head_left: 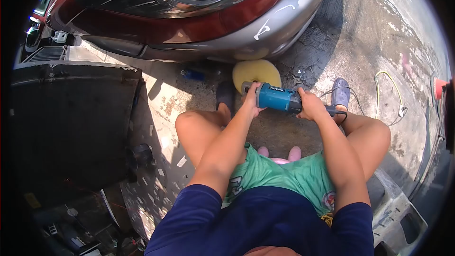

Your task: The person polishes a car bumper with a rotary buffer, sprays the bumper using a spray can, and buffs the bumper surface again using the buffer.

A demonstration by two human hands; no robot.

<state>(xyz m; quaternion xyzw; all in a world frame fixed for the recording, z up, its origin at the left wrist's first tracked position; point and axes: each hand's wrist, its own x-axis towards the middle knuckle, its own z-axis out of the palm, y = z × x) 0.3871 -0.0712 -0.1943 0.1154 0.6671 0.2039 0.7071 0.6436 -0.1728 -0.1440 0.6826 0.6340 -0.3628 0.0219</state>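
Note:
A teal power polisher (277, 98) lies sideways between my two hands. My left hand (251, 98) is wrapped round its head end, close to the round yellow pad (258, 73). Round the rear handle, where the black cord leaves, my right hand (311, 105) is closed. The pad's far edge is at the lower edge of the silver bumper (265, 35); whether they touch I cannot tell. White streaks mark the bumper's surface, below the car's dark red body panel (201, 27).
A blue object (193, 75) lies on the concrete under the car. A large dark panel (71, 128) stands at the left. The cord and a yellow-green cable (377, 92) run over the ground at the right, near my clog (341, 94). A whitish plastic piece (395, 208) is at lower right.

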